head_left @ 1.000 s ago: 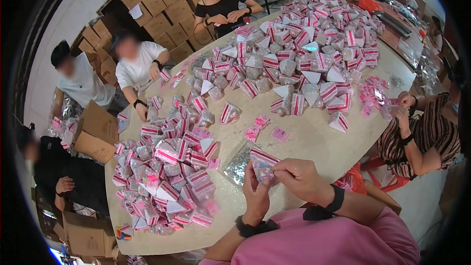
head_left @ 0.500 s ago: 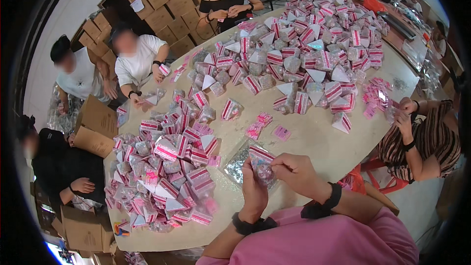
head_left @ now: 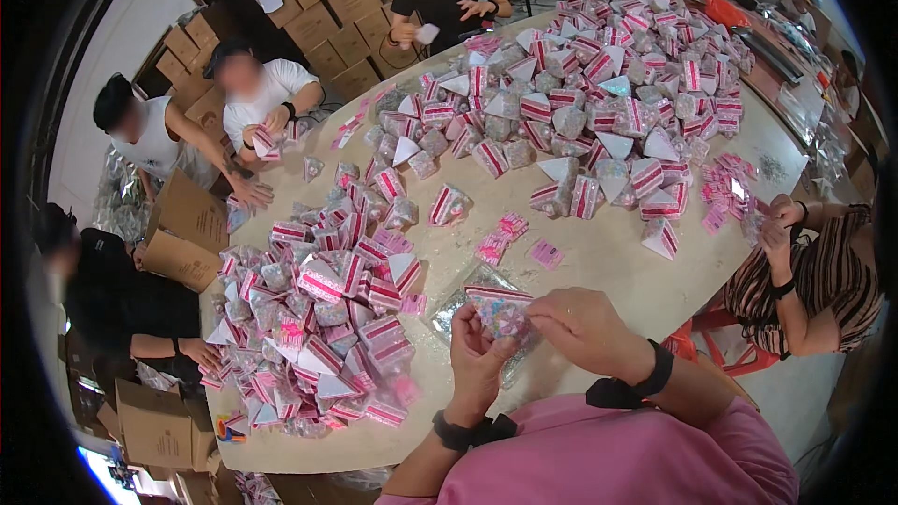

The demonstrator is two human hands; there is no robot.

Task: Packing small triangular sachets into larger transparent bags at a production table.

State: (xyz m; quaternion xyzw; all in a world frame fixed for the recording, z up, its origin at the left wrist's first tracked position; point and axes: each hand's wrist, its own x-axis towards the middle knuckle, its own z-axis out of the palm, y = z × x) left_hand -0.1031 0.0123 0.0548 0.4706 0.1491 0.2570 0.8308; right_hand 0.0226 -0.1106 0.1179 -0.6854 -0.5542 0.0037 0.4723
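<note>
Packet (head_left: 502, 316): held above the silver square (head_left: 449, 304), near the tabletop's (head_left: 617, 290) near edge. The left hand (head_left: 480, 355) holds the packet's left side and base between thumb and fingers. The right hand (head_left: 578, 329) has its fingers drawn narrow at the upper right corner; whether they pinch the film cannot be told, as the hand covers the contact.

Possible faults:
- Contents spill, if the packet's mouth is open and the left hand tilts it.
- Film tears or the striped header (head_left: 498, 294) creases, if the right hand pulls hard against the left.
- Packet drops onto the silver square, if the left fingers slip on smooth film.

Changes from half a second earlier: the header lies more level, where it sloped down to the right; more of the packet's face shows; the right knuckles stand higher. At the tabletop's left edge, the co-worker in black (head_left: 131, 295) now reaches to the near pile (head_left: 323, 327).
</note>
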